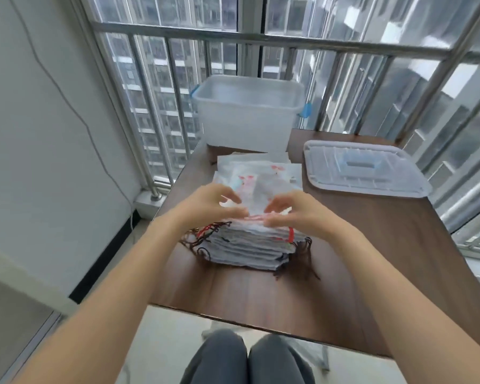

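Pouch stack (247, 248), loose pouches (263, 173) behind, bin (247, 117) beyond, lid (363, 170) right

— What is the person wearing?
— Plain dark grey fabric trousers (219, 358), seen well below both grips, nearest the viewer. Only the two rounded knees show, with smooth cloth and no pattern that I can make out.
— And the arms?
— The long bare left forearm (108, 286) and the long bare right forearm (399, 286) are uncovered from the picture's lower corners up to the wrists.
— The grips themselves?
— The left grip (205, 203) and the right grip (291, 212) are bare hands with slim fingers, softened by blur.
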A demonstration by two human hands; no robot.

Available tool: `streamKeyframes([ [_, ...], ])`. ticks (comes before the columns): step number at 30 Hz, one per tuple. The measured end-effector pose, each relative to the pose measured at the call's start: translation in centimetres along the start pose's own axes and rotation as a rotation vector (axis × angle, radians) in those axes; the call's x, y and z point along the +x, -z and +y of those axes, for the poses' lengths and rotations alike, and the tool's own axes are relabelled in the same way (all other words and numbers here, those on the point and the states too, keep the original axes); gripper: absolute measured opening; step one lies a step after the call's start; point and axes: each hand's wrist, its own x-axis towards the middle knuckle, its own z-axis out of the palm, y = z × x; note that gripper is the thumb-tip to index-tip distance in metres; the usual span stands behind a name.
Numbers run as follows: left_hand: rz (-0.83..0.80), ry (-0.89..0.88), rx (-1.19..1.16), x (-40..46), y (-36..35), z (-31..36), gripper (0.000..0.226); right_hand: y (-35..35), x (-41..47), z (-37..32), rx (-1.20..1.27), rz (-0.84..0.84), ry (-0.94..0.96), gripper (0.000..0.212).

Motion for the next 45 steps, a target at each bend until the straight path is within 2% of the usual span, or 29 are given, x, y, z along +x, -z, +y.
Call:
streamKeyframes([
  [3,0.07,0.014,0.112,-1.0,0.3,-0.7,0.034,-0.4,-0.1,-1.1,-0.28,0.157,0.005,0.019],
  [5,0.149,0.019,0.142,-1.5,0.2,-0.6,0.028,-1.0,-0.4,-1.8,-0.325,0.288,-0.028,0.021],
  [9,0.365,0.002,0.168,-1.7,0.1,0.2,0.018,-1.7,-1.3,-2.3,-0.167,0.4,-0.049,0.017],
  [13,0.53,0.079,-0.243,-1.9,0.0,0.5,0.015,-1.1,-2.6,-2.6,0.081,0.51,-0.071,0.02],
  [15,0.604,0.095,-0.317,-2.2,-0.1,0.3,0.015,-1.1,-3.2,-2.6,0.124,0.574,-0.09,0.017],
  [19,0.639,0.086,-0.248,-2.7,-0.5,0.6,0.01,-1.7,-3.5,-2.8,0.08,0.681,-0.161,0.009],
  [21,0.626,0.139,-0.334,-2.4,-0.4,0.8,0.011,-1.7,-3.2,-2.7,0.168,0.713,-0.199,0.009],
  [23,0.569,0.237,-0.671,-1.9,-0.1,1.2,0.021,-1.6,-3.0,-3.0,0.554,0.689,-0.256,0.008],
  [25,0.477,0.292,-1.182,-1.6,-0.1,1.8,0.027,-1.5,-2.7,-3.3,1.046,0.615,-0.265,0.013],
  [27,0.418,0.307,-1.576,-1.4,-0.3,2.1,0.027,-1.5,-2.4,-3.4,1.4,0.607,-0.255,0.019],
  [30,0.307,0.336,-1.852,-1.1,-0.8,1.3,0.027,-1.5,-2.2,-3.5,1.719,0.602,-0.259,0.018],
  [33,0.129,0.286,-2.099,-1.1,-1.2,0.7,0.034,-1.7,-2.1,-3.2,1.879,0.514,-0.218,0.02],
  [34,0.115,0.26,-2.088,-1.2,-1.3,0.7,0.036,-1.7,-2.1,-3.2,1.841,0.499,-0.205,0.022],
  [36,0.168,0.212,-1.895,-1.2,-1.5,1.0,0.033,-1.6,-1.9,-3.4,1.581,0.564,-0.188,0.022],
  [38,0.257,0.148,-1.425,-1.5,-1.4,1.6,0.029,-1.8,-1.8,-3.6,1.083,0.652,-0.161,0.019],
  [41,0.305,0.014,-0.467,-1.7,-1.2,1.8,0.015,-1.6,-1.8,-3.5,0.208,0.645,-0.002,0.009],
  [43,0.355,-0.064,-0.091,-1.8,-0.9,1.7,0.022,-1.7,-1.8,-3.6,-0.055,0.586,0.066,0.009],
  [45,0.379,-0.108,0.038,-1.6,-0.5,1.8,0.026,-1.8,-1.8,-3.4,-0.162,0.545,0.08,0.011],
])
